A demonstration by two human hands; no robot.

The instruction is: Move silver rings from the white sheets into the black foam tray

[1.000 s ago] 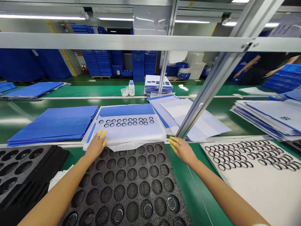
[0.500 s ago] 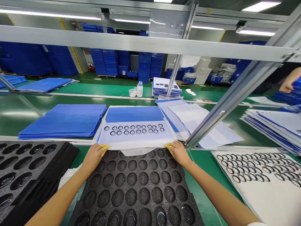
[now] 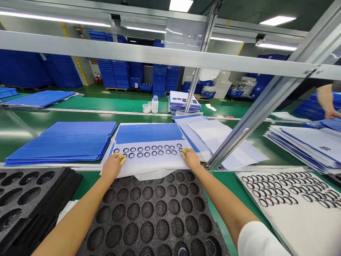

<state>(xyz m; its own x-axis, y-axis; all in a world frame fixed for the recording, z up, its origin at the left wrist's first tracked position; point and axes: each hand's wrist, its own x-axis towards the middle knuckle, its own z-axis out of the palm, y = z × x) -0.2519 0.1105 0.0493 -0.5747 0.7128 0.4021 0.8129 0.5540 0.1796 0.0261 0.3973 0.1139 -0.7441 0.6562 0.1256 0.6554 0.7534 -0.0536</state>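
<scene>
A white sheet (image 3: 157,165) with two rows of black-rimmed rings (image 3: 147,154) lies on a stack, with a blue sheet (image 3: 149,132) behind the rows. At the left end of the front row, my left hand (image 3: 113,165) is closed, its yellow-covered fingertips on a ring. My right hand (image 3: 190,158) pinches with yellow-covered fingertips at the ring on the right end. Whether either ring is lifted cannot be made out. Below the sheet, nearest me, lies a dark grey foam tray (image 3: 154,202) with round pockets; a few near pockets hold rings.
Blue sheets (image 3: 77,140) are stacked at left, above black foam trays (image 3: 34,199). At right, a board (image 3: 298,213) carries many rings, behind an aluminium post (image 3: 250,124). A bottle (image 3: 155,104) stands farther back. Another person's hand (image 3: 329,105) shows at far right.
Both hands have moved from the white sheet's front corners up onto its surface, to the end rings of the front row. The view has shifted slightly.
</scene>
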